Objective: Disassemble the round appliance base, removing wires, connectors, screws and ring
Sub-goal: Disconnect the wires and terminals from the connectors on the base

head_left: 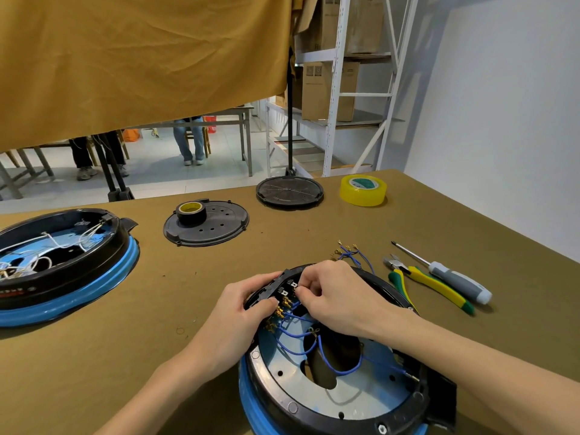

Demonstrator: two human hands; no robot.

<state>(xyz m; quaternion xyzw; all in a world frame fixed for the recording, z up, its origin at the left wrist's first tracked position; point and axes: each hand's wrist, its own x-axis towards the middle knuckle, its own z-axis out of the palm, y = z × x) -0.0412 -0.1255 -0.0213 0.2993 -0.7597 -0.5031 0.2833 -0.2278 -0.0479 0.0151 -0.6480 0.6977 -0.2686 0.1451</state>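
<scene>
The round appliance base (332, 387) sits at the near edge of the brown table (157, 356), tipped toward the camera, its blue ring (251, 400) showing along the lower left and a metal plate with a dark opening showing inside the black rim. The left hand (238, 312) grips the far left part of that rim, thumb curled over the edge and fingers wrapped behind it. The right hand (339, 296) reaches into the same spot from the right, its fingertips pinched together on something small by the black switch blocks; whether that is a connector or a wire end cannot be told. Blue wires (314, 343) with brass connectors loop from there across the plate. At the far left lies a second base (62, 262), also ringed in blue, with white wires inside. Behind the hands lie two black round covers, the left cover (219, 229) carrying a roll of black tape (190, 212), the right cover (289, 192) bare. A roll of yellow tape (363, 189) stands near the far right corner. To the right of the base lie pliers (426, 282) with yellow and green handles and, just beside them, a screwdriver (452, 276) with a grey handle. A loose bunch of blue wires (351, 254) lies just beyond the right hand.
</scene>
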